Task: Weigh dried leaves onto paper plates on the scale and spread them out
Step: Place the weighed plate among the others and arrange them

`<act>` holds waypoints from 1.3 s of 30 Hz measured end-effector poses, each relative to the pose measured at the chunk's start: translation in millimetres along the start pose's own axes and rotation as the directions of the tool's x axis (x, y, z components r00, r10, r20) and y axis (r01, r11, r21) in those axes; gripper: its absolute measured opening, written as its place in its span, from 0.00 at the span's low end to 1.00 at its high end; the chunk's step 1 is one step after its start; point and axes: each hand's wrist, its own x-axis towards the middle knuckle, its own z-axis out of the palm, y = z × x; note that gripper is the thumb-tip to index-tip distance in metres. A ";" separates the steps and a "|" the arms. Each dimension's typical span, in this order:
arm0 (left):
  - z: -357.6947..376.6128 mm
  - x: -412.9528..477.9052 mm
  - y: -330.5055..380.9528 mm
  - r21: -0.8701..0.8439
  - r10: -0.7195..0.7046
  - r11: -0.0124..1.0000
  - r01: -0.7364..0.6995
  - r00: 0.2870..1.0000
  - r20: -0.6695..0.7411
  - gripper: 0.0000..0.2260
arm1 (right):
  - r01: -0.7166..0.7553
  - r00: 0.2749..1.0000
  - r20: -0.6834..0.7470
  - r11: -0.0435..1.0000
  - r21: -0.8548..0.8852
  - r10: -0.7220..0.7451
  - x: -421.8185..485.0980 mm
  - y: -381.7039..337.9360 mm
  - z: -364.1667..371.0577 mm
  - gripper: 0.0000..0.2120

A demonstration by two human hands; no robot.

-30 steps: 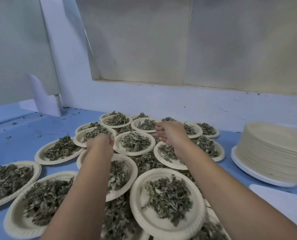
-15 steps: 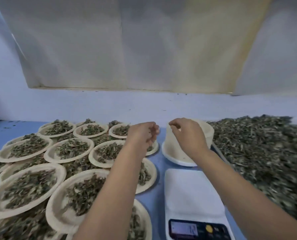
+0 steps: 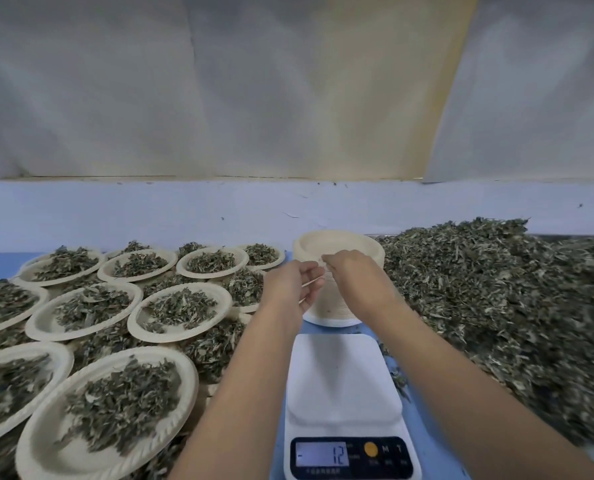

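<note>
The left hand (image 3: 290,289) and right hand (image 3: 352,276) are bare, forearms (image 3: 240,393) unsleeved.

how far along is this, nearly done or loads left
Done: many plates on the left hold spread leaves. In hand: the left hand and right hand are at the stack of empty ones, grip unclear, and the scale is bare. Left: a big pile of leaves on the right, so plenty remains.

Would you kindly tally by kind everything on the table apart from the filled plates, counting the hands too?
Scale: 1
Stack of empty plates: 1
Heap of loose leaves: 1
Hands: 2 (left hand, right hand)
Total: 5
</note>
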 end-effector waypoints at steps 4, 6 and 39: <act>-0.2 0.1 -4.7 0.009 -0.013 1.000 0.013 1.000 -0.007 0.12 | 0.019 0.999 -0.032 1.000 -0.015 -0.019 -1.6 -1.4 3.9 0.23; -0.7 0.6 -5.8 0.014 -0.019 1.000 0.019 1.000 -0.013 0.12 | 0.030 0.998 -0.053 0.999 -0.015 -0.031 -2.4 -2.7 6.2 0.23; -56.4 -44.0 -33.4 0.300 0.322 0.909 -0.288 0.944 -0.070 0.15 | -0.240 0.816 0.080 0.209 0.948 0.573 -91.7 -11.5 -37.8 0.07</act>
